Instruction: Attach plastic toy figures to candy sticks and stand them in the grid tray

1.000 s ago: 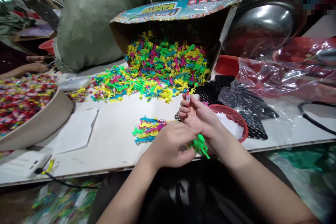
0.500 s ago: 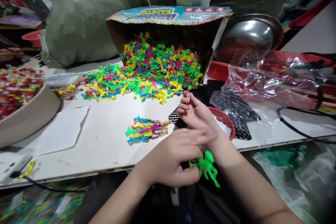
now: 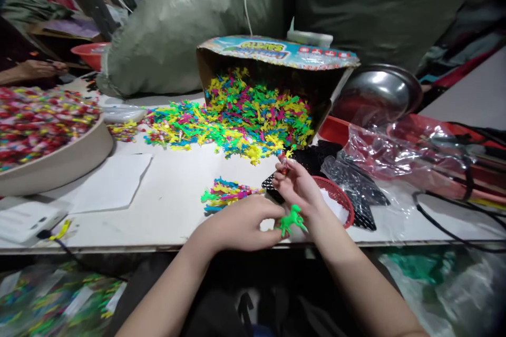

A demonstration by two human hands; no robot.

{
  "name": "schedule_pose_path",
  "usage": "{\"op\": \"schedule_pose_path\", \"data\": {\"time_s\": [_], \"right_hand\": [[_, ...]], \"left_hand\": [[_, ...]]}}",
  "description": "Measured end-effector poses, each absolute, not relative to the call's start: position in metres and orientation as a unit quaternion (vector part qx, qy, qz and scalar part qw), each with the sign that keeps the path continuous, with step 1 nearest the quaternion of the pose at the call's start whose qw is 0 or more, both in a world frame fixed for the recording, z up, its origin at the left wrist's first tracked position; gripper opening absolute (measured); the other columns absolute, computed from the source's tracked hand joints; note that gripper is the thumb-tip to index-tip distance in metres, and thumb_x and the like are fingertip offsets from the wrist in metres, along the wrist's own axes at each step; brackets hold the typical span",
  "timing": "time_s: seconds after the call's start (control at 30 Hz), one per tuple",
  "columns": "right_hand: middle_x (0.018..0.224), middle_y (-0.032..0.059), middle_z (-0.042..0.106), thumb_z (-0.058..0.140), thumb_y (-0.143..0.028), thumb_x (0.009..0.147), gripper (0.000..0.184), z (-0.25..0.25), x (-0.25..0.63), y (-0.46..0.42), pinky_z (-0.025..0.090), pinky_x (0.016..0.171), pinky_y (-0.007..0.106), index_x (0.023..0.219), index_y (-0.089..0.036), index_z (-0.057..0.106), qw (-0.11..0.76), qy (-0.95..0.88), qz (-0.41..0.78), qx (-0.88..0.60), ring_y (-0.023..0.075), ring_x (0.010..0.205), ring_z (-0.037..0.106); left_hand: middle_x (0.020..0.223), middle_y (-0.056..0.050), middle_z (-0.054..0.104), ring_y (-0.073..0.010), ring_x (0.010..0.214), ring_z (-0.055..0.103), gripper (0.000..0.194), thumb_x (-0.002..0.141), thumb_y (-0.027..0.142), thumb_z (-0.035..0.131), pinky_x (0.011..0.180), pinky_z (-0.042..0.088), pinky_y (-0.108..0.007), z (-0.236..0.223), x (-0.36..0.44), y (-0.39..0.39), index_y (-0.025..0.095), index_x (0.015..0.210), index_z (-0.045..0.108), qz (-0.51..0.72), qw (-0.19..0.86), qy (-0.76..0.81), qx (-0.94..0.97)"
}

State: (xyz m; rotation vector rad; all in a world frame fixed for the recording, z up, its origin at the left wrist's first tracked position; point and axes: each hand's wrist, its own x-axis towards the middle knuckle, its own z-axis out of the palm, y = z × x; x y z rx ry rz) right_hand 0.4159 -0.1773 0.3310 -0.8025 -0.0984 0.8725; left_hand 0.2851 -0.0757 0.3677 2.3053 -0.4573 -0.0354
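Observation:
My left hand (image 3: pixel 241 224) pinches a small green plastic toy animal (image 3: pixel 291 221) between thumb and fingers, just in front of my right wrist. Further up, my right hand (image 3: pixel 298 184) is palm up, its fingers closed on a small red-topped candy tube (image 3: pixel 283 163), partly hidden by the fingers. Behind my left hand, a bundle of coloured toy figures with little tubes (image 3: pixel 227 192) lies on the white table (image 3: pixel 166 189). A heap of toy figures (image 3: pixel 256 105) spills from a tipped cardboard box (image 3: pixel 276 52).
At left stands a beige tub (image 3: pixel 95 150) full of wrapped candies, near a paper sheet (image 3: pixel 114 181) and a white power strip (image 3: pixel 31 221). A red basket (image 3: pixel 343 195), clear plastic bags (image 3: pixel 379 152) and a steel bowl (image 3: pixel 379 89) are at right. A co-worker's hands (image 3: pixel 39 69) show far left.
My left hand has drawn the green toy up and to the left, turning it near my right wrist. The right hand keeps the tube. The camera view has shifted.

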Motion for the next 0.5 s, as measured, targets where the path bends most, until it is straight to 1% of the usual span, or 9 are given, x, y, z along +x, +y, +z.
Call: {"op": "schedule_pose_path", "data": {"time_s": [0.07,0.13,0.17,0.23,0.27,0.33,0.37,0.43,0.5], "right_hand": [[0.071,-0.004,0.056,0.064,-0.028,0.072,0.017,0.326,0.407,-0.174,0.043,0.052,0.018,0.086,-0.023,0.057,0.798,-0.096,0.379,-0.459,0.0065,0.054,0.049],[0.08,-0.0016,0.061,0.067,-0.032,0.069,0.029,0.321,0.402,-0.167,0.045,0.058,0.021,0.095,-0.023,0.058,0.743,-0.182,0.343,-0.545,0.0094,0.062,0.054],[0.082,0.0,0.063,0.067,-0.034,0.069,0.031,0.319,0.402,-0.162,0.045,0.063,0.023,0.096,-0.023,0.058,0.702,-0.237,0.324,-0.588,0.0116,0.068,0.056],[0.084,0.0033,0.066,0.067,-0.037,0.068,0.03,0.318,0.408,-0.145,0.045,0.07,0.028,0.092,-0.02,0.061,0.593,-0.344,0.28,-0.672,0.0158,0.075,0.058],[0.084,0.0046,0.066,0.065,-0.039,0.069,0.028,0.319,0.411,-0.131,0.045,0.072,0.03,0.089,-0.019,0.062,0.535,-0.391,0.251,-0.706,0.0173,0.077,0.059],[0.083,0.0056,0.066,0.061,-0.04,0.071,0.026,0.322,0.418,-0.097,0.044,0.071,0.031,0.086,-0.018,0.064,0.431,-0.46,0.198,-0.75,0.0183,0.075,0.059],[0.082,0.0054,0.066,0.06,-0.039,0.071,0.025,0.322,0.42,-0.076,0.044,0.07,0.031,0.084,-0.019,0.064,0.394,-0.481,0.181,-0.762,0.0182,0.074,0.058],[0.08,0.0046,0.065,0.062,-0.036,0.069,0.018,0.319,0.419,-0.034,0.042,0.067,0.03,0.076,-0.019,0.065,0.348,-0.494,0.18,-0.776,0.0178,0.07,0.057],[0.072,0.0039,0.064,0.065,-0.03,0.066,0.011,0.312,0.414,0.007,0.041,0.068,0.03,0.067,-0.019,0.064,0.34,-0.492,0.198,-0.777,0.0182,0.069,0.056]], "left_hand": [[0.074,-0.001,0.059,-0.0132,0.071,0.052,0.013,0.079,0.023,0.048,0.069,0.037,-0.022,0.372,0.28,-0.06,0.017,0.072,0.057,0.03,0.405,-0.156,0.9],[0.078,-0.003,0.06,-0.0155,0.078,0.054,0.017,0.081,0.028,0.048,0.075,0.039,-0.025,0.374,0.272,-0.04,0.018,0.075,0.059,0.09,0.421,-0.122,0.894],[0.081,-0.004,0.061,-0.0166,0.082,0.054,0.017,0.081,0.031,0.05,0.077,0.039,-0.027,0.374,0.267,-0.029,0.018,0.074,0.06,0.131,0.426,-0.104,0.889],[0.086,-0.005,0.06,-0.018,0.088,0.052,0.019,0.078,0.035,0.055,0.082,0.038,-0.029,0.373,0.257,-0.005,0.018,0.074,0.06,0.227,0.434,-0.057,0.87],[0.086,-0.005,0.06,-0.0178,0.089,0.052,0.02,0.076,0.037,0.058,0.083,0.038,-0.029,0.372,0.252,0.007,0.018,0.073,0.06,0.278,0.446,-0.023,0.851],[0.08,-0.003,0.058,-0.0157,0.081,0.052,0.023,0.073,0.039,0.061,0.077,0.039,-0.027,0.368,0.244,0.03,0.017,0.068,0.058,0.392,0.489,0.075,0.776],[0.075,-0.002,0.057,-0.0137,0.075,0.052,0.024,0.072,0.04,0.062,0.073,0.04,-0.025,0.366,0.24,0.041,0.017,0.066,0.056,0.456,0.518,0.133,0.712],[0.066,0.001,0.052,-0.0096,0.063,0.048,0.027,0.071,0.041,0.062,0.063,0.038,-0.021,0.362,0.232,0.062,0.017,0.063,0.052,0.584,0.567,0.227,0.534],[0.061,0.004,0.047,-0.0063,0.055,0.044,0.028,0.07,0.04,0.062,0.057,0.035,-0.019,0.359,0.224,0.081,0.017,0.063,0.048,0.674,0.595,0.274,0.342]]}}
